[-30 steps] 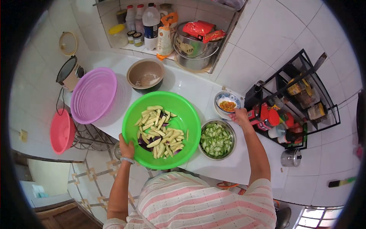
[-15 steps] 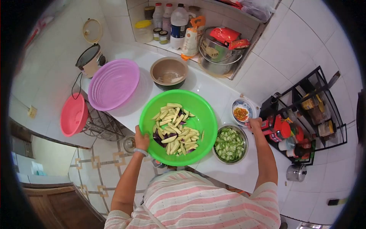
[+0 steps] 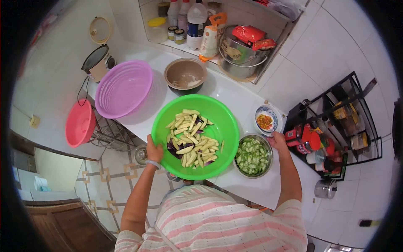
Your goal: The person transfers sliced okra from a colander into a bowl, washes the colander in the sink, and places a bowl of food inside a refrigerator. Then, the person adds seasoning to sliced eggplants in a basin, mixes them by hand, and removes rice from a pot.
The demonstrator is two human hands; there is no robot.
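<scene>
My left hand (image 3: 154,153) is closed round the left rim of a large green plastic basin (image 3: 226,126), which holds cut eggplant strips (image 3: 193,143). Some strips show purple skin. My right hand (image 3: 278,141) is at the right rim of a steel bowl (image 3: 272,157) of sliced green vegetable (image 3: 251,156), just below a small blue-and-white bowl (image 3: 275,114). Its fingers look apart, and I cannot tell which bowl they touch. Chopped red and yellow bits (image 3: 264,122) lie in the small bowl.
Behind the basin stand a brown-lined pot (image 3: 184,71) and a purple colander (image 3: 126,90). A pink basin (image 3: 79,124) rests on a wire rack at left. A black spice rack (image 3: 331,130) stands at right. Bottles (image 3: 196,25) and a metal pail (image 3: 239,67) fill the wall niche.
My right hand has shifted down and left, from beside the small bowl toward the steel bowl's rim. My left hand keeps its hold on the basin. The view has tilted slightly.
</scene>
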